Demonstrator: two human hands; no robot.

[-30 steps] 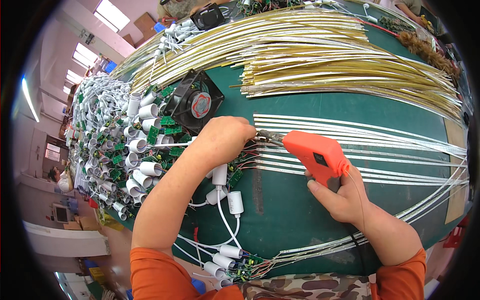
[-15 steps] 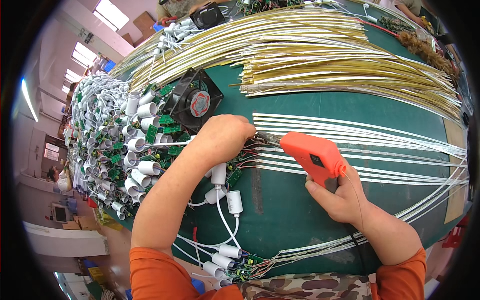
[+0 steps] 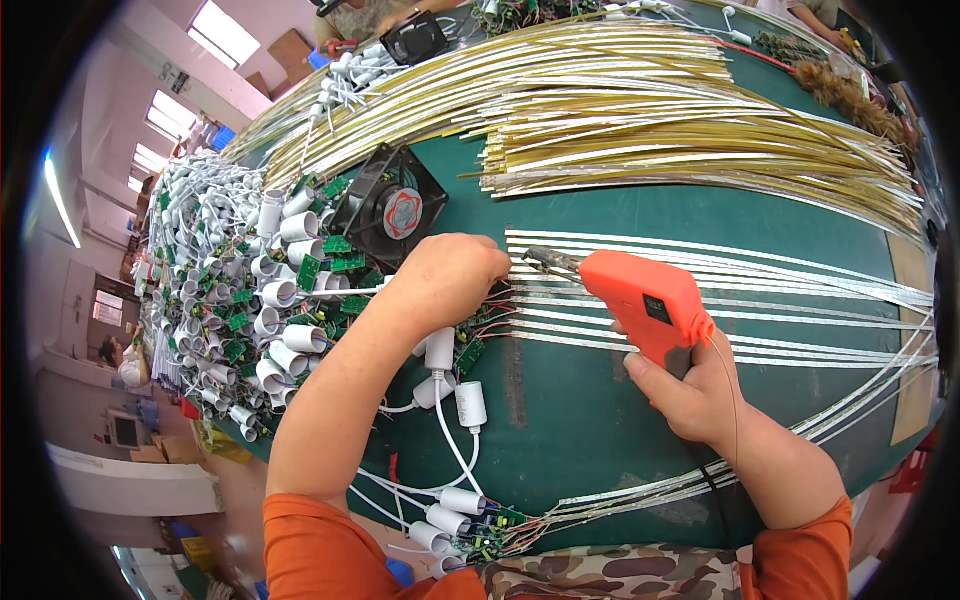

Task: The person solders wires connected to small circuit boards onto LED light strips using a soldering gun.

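My right hand is wrapped round the grip of an orange soldering gun, whose dark metal tip points left, over the ends of several thin white LED strips. A thin wire runs from the back of the gun past my wrist. Just left of that tip, my left hand is closed in a pinch at the strip ends; what its fingertips hold is hidden. Thin red wires run between the strips and a green circuit board below this hand. White plastic sleeves with cables lie near my left forearm.
A black fan stands behind my left hand. Left of it is a large heap of white sleeves and green boards. Yellow and white strips are piled at the back. Finished-looking wired strips lie along the near edge. Other people are at the far side.
The soldering gun in my right hand has moved slightly right, its tip drawing away from my left fingertips. My left hand has stayed nearly in place.
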